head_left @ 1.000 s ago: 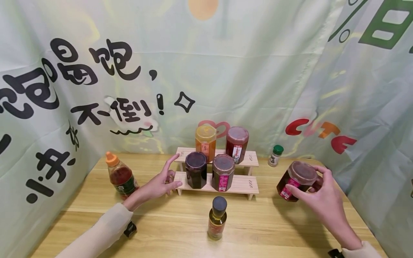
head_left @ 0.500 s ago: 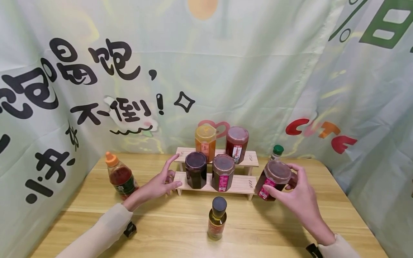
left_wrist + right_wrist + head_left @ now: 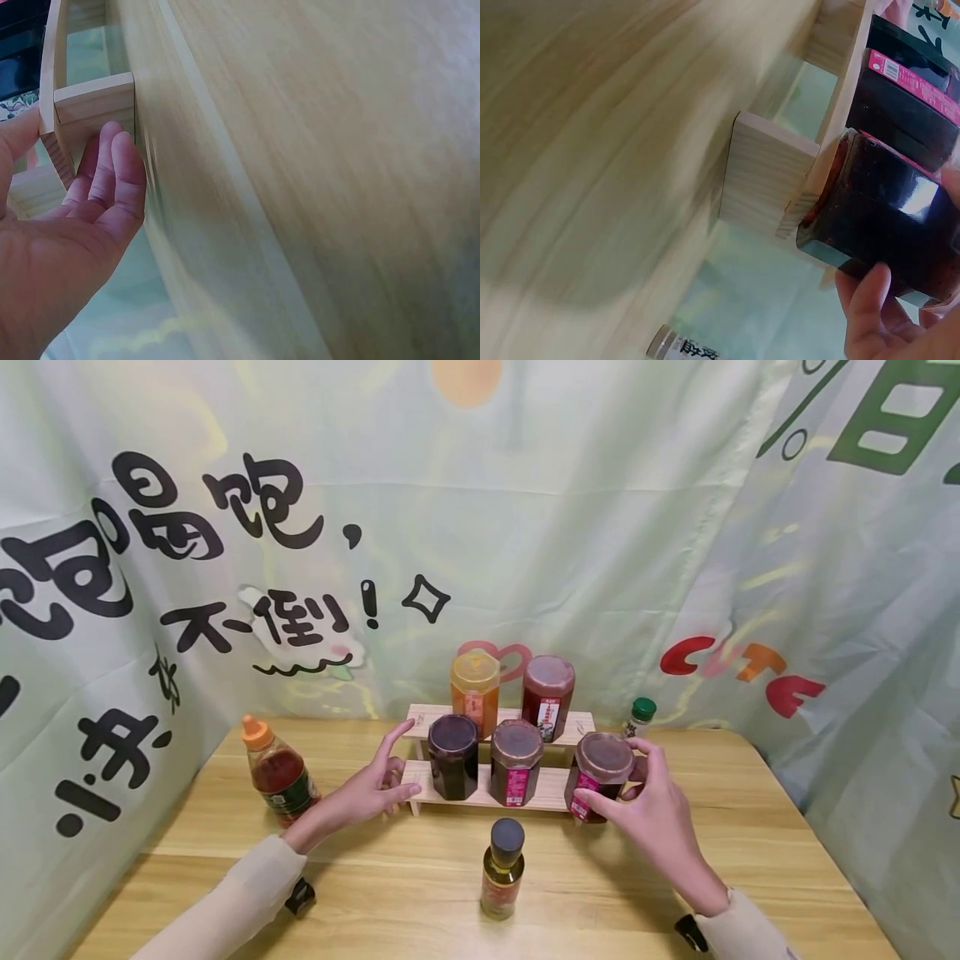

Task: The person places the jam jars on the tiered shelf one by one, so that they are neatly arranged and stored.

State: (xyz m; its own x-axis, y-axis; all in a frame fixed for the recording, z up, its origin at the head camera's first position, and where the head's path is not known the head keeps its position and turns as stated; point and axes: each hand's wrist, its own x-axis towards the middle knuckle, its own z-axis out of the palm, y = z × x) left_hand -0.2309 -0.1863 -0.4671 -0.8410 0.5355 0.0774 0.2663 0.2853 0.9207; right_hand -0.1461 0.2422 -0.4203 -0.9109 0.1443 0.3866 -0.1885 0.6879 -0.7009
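Observation:
My right hand (image 3: 660, 814) grips a dark jam jar (image 3: 602, 764) with a pink label, thumb on the front and fingers behind. In the head view the jar is at the right end of the lower step of a small wooden rack (image 3: 551, 789). The right wrist view shows its base close to the plank's end; I cannot tell whether it rests fully there. My left hand (image 3: 367, 789) is at the rack's left end, thumb by the lower step and index finger reaching to the upper one. A dark jar (image 3: 453, 760) and a pink-labelled jar (image 3: 516, 764) stand on the lower step.
On the upper step stand an amber jar (image 3: 476, 689) and a red jar (image 3: 548, 693). A dark-capped bottle (image 3: 502, 872) stands in front of the rack. The orange-capped squeeze bottle (image 3: 281, 772) is at left; behind my right hand is a green-capped shaker (image 3: 640, 714).
My right hand has carried the jar leftwards, from the table's right side to the right end of the lower step. The left hand has stayed at the rack.

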